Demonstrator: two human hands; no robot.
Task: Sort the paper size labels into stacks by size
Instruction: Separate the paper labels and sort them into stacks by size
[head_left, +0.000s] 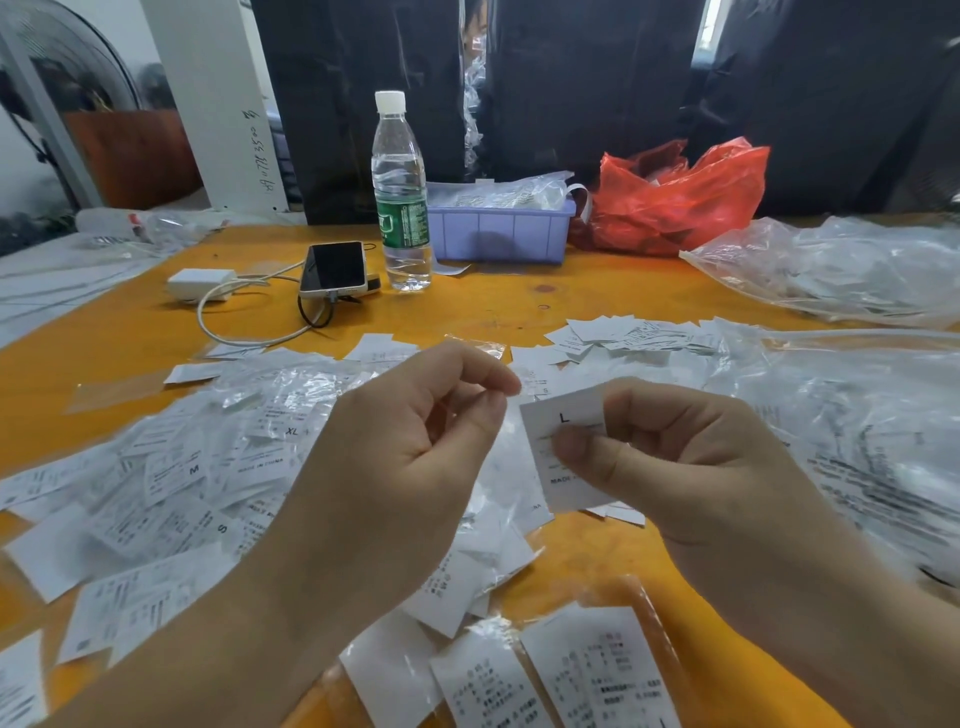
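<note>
My right hand pinches a white paper label marked L between thumb and curled fingers, held up over the table. My left hand hovers just left of it with fingers curled, thumb and forefinger tips together; whether they hold anything I cannot tell. A loose heap of labels and clear sleeves marked XL, M and S covers the table on the left. A small pile of labels lies beyond my hands. Three labels in sleeves lie at the near edge.
On the orange table stand a water bottle, a phone with cables and a white charger, a purple tray, a red plastic bag and clear bags at right.
</note>
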